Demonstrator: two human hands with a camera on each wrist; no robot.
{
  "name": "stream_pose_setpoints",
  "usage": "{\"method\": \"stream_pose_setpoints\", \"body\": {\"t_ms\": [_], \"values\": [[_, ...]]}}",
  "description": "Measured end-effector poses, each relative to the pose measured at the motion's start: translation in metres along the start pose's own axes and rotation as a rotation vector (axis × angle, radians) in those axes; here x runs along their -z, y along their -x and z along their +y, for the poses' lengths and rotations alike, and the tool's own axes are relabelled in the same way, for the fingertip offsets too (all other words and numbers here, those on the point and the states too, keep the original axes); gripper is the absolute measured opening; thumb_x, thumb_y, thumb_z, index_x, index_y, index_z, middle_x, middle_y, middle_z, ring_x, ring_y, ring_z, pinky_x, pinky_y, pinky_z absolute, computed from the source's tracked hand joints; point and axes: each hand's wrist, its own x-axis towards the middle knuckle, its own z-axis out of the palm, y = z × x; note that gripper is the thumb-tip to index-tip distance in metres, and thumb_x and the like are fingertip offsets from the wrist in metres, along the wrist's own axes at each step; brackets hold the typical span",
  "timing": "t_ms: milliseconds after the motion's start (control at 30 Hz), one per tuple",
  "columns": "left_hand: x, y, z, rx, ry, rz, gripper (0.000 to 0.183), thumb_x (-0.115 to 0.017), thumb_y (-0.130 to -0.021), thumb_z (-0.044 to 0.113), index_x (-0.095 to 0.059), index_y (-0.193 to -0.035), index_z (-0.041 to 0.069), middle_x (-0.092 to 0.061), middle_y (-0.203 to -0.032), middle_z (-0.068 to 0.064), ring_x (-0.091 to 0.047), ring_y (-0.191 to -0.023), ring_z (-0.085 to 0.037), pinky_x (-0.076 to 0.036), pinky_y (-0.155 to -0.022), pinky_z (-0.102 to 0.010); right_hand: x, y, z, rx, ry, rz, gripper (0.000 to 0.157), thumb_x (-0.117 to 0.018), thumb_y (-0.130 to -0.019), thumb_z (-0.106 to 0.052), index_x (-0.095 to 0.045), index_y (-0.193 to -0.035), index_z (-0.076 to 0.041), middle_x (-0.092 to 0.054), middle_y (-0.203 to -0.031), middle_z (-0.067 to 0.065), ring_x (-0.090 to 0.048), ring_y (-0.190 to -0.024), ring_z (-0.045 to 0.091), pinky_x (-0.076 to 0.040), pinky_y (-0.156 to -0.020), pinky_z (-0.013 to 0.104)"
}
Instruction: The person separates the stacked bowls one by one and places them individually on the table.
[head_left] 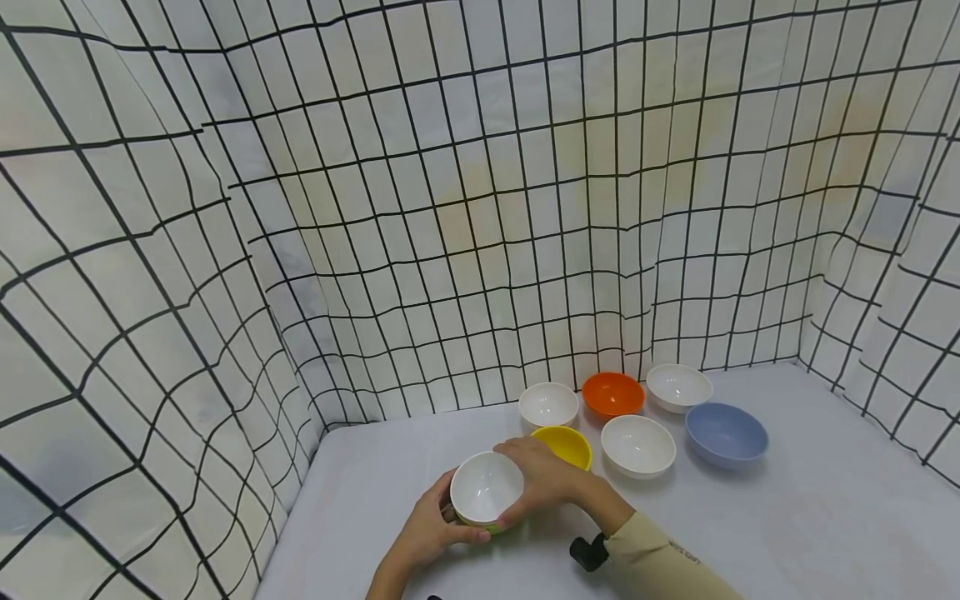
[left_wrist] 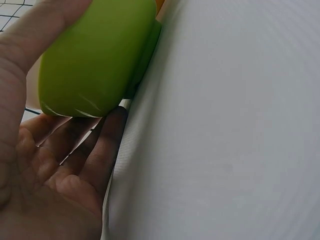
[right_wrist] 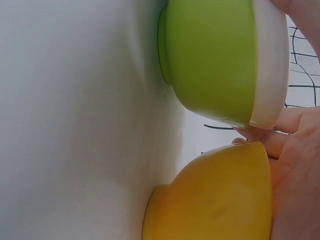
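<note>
A white bowl (head_left: 487,487) sits nested inside a green bowl (right_wrist: 210,55), its pale rim standing above the green one. My left hand (head_left: 429,527) holds the green bowl from the left, thumb across its near side and fingers around the far side. From the right, my right hand (head_left: 546,477) grips the white bowl at its rim, with the thumb in front and the fingers behind. The green bowl's foot is right at the white tabletop (left_wrist: 225,125). A yellow bowl (head_left: 566,446) stands close beside the right hand, which partly hides it in the head view.
Behind and to the right stand an orange bowl (head_left: 612,396), a blue bowl (head_left: 726,435) and white bowls at the back left (head_left: 548,406), back right (head_left: 678,388) and front (head_left: 637,447). A white cloth wall with black grid lines (head_left: 480,208) encloses the table.
</note>
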Motion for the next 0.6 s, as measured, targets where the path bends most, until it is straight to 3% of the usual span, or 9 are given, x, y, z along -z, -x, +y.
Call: {"method": "stream_pose_setpoints", "body": {"t_ms": [367,600], "values": [[0.0001,-0.0002,0.0017,0.008,-0.01,0.009,0.105,-0.097,-0.068,0.021,-0.039,-0.155,0.009,-0.049,-0.155,-0.015,-0.05,-0.141,-0.034,-0.05,-0.113,-0.035,-0.0004,0.0021,0.0001,0.004,-0.063,0.034,0.105,-0.09,-0.064,-0.06,-0.048,-0.15,-0.018,-0.053,-0.152,0.003,-0.047,-0.137,0.026,-0.05,-0.111,0.057],[0.0004,-0.0009,0.0024,0.054,-0.034,0.015,0.106,-0.096,-0.07,0.028,-0.037,-0.156,0.011,-0.049,-0.156,-0.013,-0.049,-0.142,-0.034,-0.048,-0.116,-0.041,-0.0018,0.001,0.0042,0.067,-0.167,0.107,0.097,-0.091,-0.065,-0.058,-0.052,-0.145,-0.021,-0.063,-0.133,-0.008,-0.059,-0.117,0.011,-0.058,-0.1,0.037]]}}
